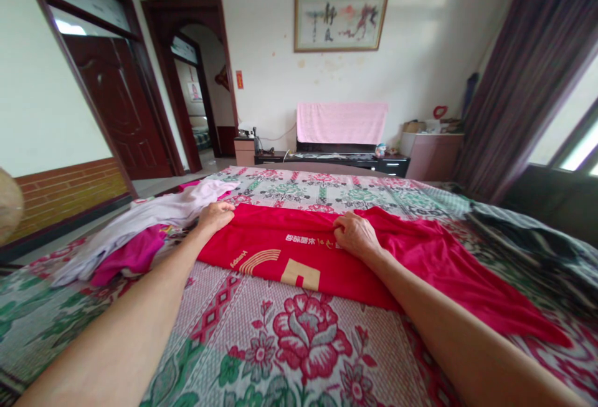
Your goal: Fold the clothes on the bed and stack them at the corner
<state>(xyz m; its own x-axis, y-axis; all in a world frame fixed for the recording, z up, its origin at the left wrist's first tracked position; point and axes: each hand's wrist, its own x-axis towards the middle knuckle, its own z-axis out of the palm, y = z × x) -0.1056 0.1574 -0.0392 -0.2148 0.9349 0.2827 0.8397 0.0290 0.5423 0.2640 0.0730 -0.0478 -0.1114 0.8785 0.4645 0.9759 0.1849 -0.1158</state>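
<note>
A red shirt [261, 232] with gold and white print lies partly folded across the flowered bedspread [308, 338]. At its far left corner, my left hand [218, 215] pinches the edge of the cloth between thumb and fingers. My right hand [357, 234] is closed on the same shirt near its middle, by the white lettering. To the right of that hand, the rest of the shirt spreads out loose and wrinkled, with one end trailing toward the right side of the bed.
To the left lie a pale garment [172, 207] and a magenta garment [133, 254] in a loose heap. Dark striped cloth [527, 245] is bunched at the right. Beyond the bed stands a low black cabinet [392, 165] with a pink cloth [342, 122] over a screen.
</note>
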